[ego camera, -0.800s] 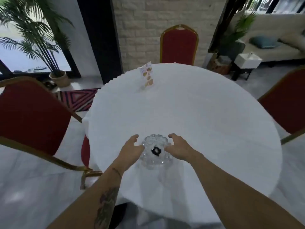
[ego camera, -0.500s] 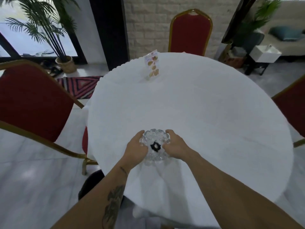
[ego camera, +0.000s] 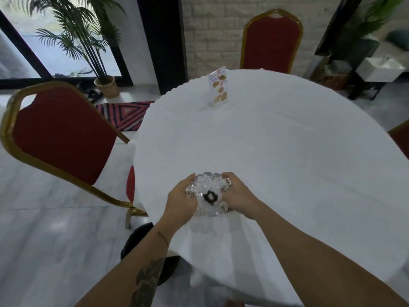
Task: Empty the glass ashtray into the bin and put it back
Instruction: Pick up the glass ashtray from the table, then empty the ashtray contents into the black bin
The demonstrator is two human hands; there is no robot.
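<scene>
A scalloped glass ashtray (ego camera: 210,187) with a small black clump in its middle sits near the front edge of the round table (ego camera: 287,156), which is covered with a white cloth. My left hand (ego camera: 181,199) grips its left rim and my right hand (ego camera: 240,196) grips its right rim. Whether the ashtray touches the cloth or is slightly lifted, I cannot tell. No bin is in view.
A menu card stand (ego camera: 218,87) is at the table's far side. Red chairs with gold frames stand at the left (ego camera: 59,134), at the far side (ego camera: 271,41) and at the right edge (ego camera: 400,140). The table's dark base (ego camera: 132,242) rests on a pale marble floor.
Both hands have closed in from beside the ashtray onto its rim. The view has dipped and shifted a little closer to the table.
</scene>
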